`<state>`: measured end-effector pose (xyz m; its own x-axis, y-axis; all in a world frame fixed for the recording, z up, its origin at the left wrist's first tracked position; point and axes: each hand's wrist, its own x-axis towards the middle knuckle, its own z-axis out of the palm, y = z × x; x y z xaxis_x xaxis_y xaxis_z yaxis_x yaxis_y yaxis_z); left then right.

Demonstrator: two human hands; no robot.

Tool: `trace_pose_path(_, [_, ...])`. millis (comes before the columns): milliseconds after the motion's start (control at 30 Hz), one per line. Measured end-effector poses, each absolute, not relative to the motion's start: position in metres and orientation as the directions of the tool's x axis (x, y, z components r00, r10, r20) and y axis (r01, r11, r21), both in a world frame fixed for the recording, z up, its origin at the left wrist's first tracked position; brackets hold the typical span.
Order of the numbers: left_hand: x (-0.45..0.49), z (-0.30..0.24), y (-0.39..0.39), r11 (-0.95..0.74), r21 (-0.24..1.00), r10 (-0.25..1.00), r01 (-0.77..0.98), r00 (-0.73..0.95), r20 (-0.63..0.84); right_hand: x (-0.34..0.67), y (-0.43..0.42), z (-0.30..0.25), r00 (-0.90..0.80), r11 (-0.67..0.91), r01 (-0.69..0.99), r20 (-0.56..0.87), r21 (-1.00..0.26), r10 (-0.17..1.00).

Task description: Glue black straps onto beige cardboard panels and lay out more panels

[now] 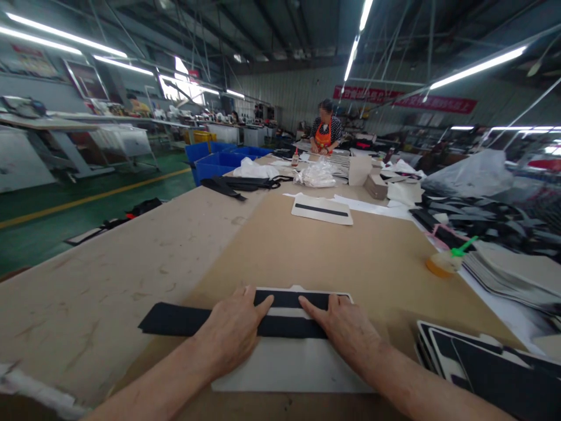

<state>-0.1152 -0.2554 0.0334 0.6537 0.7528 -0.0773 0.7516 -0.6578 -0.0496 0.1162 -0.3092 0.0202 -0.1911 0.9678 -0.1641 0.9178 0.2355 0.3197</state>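
A white card panel [289, 362] lies on the brown board at the near edge of the table. Two black fabric strips run across it. The longer strip [175, 320] sticks out to the left; the shorter one [289, 299] lies along the panel's top edge. My left hand [232, 330] rests flat on the longer strip with its fingers stretched out. My right hand [346, 327] lies flat over the right part of both strips, fingers extended too.
A similar white panel with a black stripe [322, 209] lies further up the table. A glue bottle with a green tip [447, 260] lies at the right, beside stacked panels [508, 272]. Black-faced panels [482, 362] sit near right. A person in an orange apron [324, 134] works at the far end.
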Motion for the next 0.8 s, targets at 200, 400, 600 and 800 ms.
trace_pose_path(200, [-0.126,0.023,-0.25,-0.646,-0.018,0.763,0.763,0.646,-0.028,0.13,-0.314,0.02,-0.127,0.16,0.957,-0.145,0.243,0.981])
trace_pose_path(400, [-0.148,0.014,-0.255,-0.631,0.073,0.776,0.772,0.63,0.044,0.184,-0.337,0.016,-0.047,0.068,0.98,-0.114,0.19,0.992])
trace_pose_path(600, [-0.161,0.004,-0.259,-0.653,0.156,0.756,0.741,0.631,0.174,0.21,-0.354,0.006,-0.077,0.069,0.976,-0.033,-0.204,0.996])
trace_pose_path(800, [-0.167,-0.001,-0.259,-0.668,0.109,0.735,0.736,0.63,0.253,0.171,-0.326,0.007,0.382,-0.341,0.586,-0.121,-0.735,0.916])
